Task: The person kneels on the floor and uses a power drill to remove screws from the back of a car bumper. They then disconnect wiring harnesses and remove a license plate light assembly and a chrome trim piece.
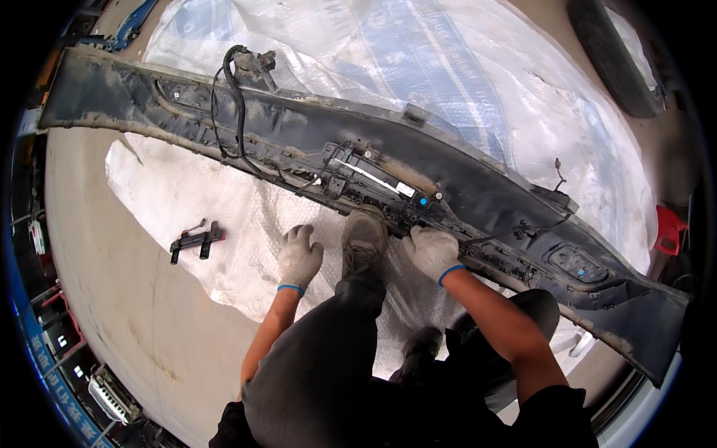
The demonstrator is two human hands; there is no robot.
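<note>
A long, dirty black car bumper [291,127] lies inside-up and slantwise across the view. My left hand [300,257], in a white knit glove with a blue cuff, is open over the white sheet, its fingers apart and empty. My right hand [433,252], gloved the same way, is closed at the bumper's near edge, right of my shoe [364,235]. Its fingertips are partly hidden against the edge. The shoe's toe presses on that same edge. A black wiring harness [237,97] loops over the bumper's left half. Mid-bumper sits a black bracket strip [366,176] with a white label.
White woven sheeting [567,142] with blue print spreads under the bumper. A small black-and-red part [198,242] lies on its left portion. A tyre [616,56] stands far right, near a red object [670,230]. Shelving with blue beams [52,373] lines the left rim.
</note>
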